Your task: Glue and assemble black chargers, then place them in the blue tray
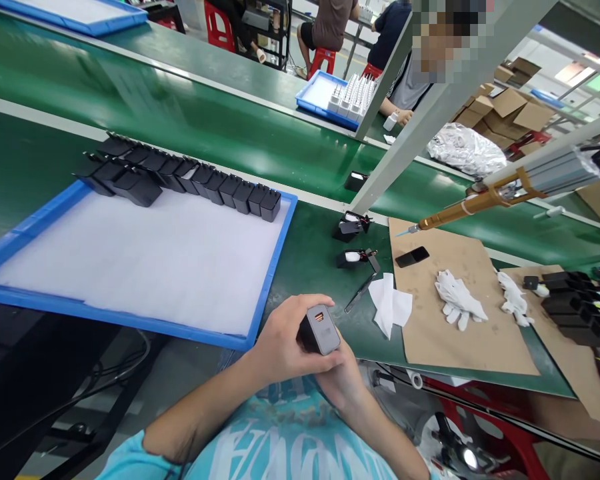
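A dark grey charger block (321,329) with an orange port on its end is held close to my body, below the table's front edge. My left hand (283,343) wraps round it from the left, fingers closed. My right hand (341,375) supports it from underneath, fingers curled against its lower side. To the left lies a blue-rimmed tray (275,257) lined with white foam, carrying a row of several black chargers (195,179) along its far edge.
Two open black charger parts (353,225) (354,257), tweezers (360,292) and a white tissue (390,305) lie on the green table. A cardboard sheet (455,333) holds white gloves (457,300) and a black cover (413,257). A brass-coloured tool (473,203) hangs above. A co-worker sits across the conveyor.
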Motion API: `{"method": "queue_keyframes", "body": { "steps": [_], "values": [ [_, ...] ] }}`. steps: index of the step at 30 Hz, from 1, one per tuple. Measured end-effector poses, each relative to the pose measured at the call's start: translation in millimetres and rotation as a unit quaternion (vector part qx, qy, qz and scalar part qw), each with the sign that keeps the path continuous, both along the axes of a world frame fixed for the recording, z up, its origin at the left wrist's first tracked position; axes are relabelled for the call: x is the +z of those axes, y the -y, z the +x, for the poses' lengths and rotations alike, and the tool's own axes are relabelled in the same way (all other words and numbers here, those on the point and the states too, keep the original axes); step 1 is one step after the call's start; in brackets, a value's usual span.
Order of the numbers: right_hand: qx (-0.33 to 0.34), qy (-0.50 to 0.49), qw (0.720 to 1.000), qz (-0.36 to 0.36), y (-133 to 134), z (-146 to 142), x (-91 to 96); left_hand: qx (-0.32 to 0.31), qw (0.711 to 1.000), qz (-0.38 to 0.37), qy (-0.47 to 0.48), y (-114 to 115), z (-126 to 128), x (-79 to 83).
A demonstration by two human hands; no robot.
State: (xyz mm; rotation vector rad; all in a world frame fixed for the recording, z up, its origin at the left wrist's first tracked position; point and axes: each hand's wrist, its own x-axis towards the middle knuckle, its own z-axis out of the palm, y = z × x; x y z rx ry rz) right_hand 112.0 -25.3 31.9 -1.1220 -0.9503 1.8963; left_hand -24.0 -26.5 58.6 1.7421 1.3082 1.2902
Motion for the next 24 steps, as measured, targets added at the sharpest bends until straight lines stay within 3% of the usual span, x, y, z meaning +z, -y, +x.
{"method": "queue_keyframes", "body": {
  "steps": [12, 19, 24],
  "values": [
    [0.002, -0.032, 0.999, -0.01, -3.5, -5.7, 10.2, -0.048, 0.992, -0.078, 0.09, 3.4, -7.4, -1.1],
    [-0.04, -0.033, 0.998, -0.046, -5.3, -3.8, 11.7, -0.098, 0.985, -0.066, 0.124, 4.6, -12.5, 0.0],
    [-0.041, -0.029, 0.999, -0.019, -6.3, -2.2, 7.9, -0.135, 0.978, -0.085, 0.137, 3.6, -18.6, 2.9]
  ]
}}
